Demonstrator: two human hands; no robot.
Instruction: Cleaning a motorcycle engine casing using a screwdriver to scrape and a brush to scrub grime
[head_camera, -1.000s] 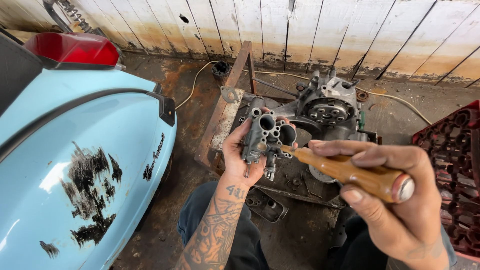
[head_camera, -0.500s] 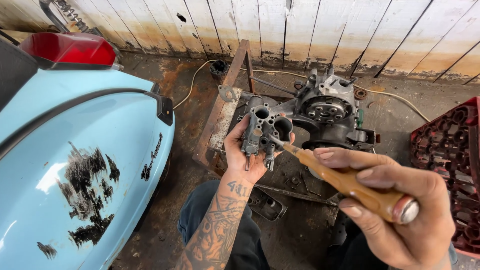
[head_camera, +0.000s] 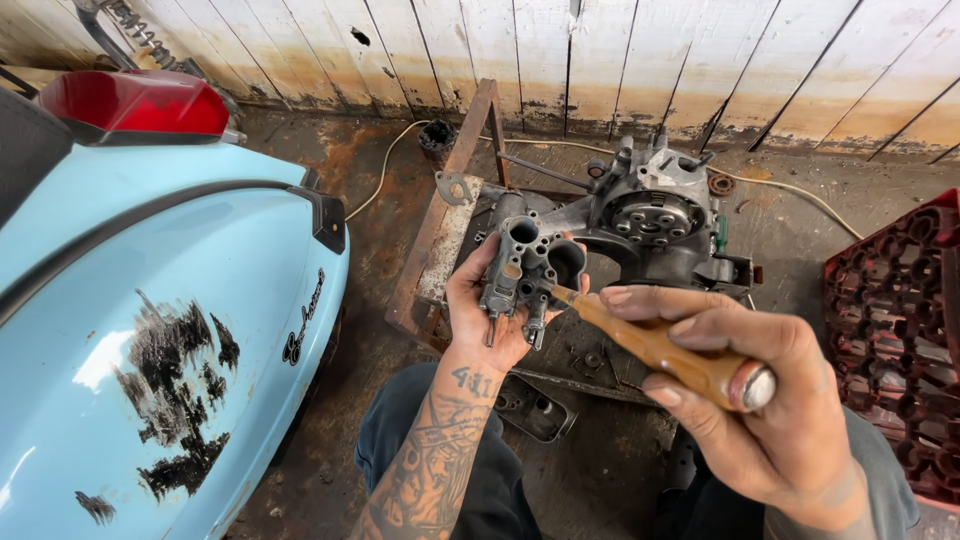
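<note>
**Honestly, keep that carb steady and let the tip do the work**

So you've got the carburettor body (head_camera: 525, 275) cradled in your left hand (head_camera: 490, 310), fingers wrapped round its left side and thumb coming up from below, held in the air over the metal stand (head_camera: 440, 240) and just in front of the engine case (head_camera: 650, 225). Your right hand (head_camera: 740, 390) is closed round the wooden handle of the screwdriver (head_camera: 665, 350), with the blade tip meeting the carb's right side, down beside the round bore.

My take on doing this bit well: line the shaft up straight with whatever screw or jet you're on (I can't make out the head from here, it's too small). Push in along the shaft before you twist, so the tip doesn't ride out and chew the slot. Your left palm sits right behind the part, so a slip goes into your hand; brace the carb against your knee or the stand if it fights you.

Versus half a second back: the carb now sits a touch lower and closer to you, your left hand has rolled slightly so the bores face up more, and your right hand has drawn in toward the middle. The light blue scooter panel (head_camera: 150, 330) and red crate (head_camera: 890, 340) look unchanged.
</note>
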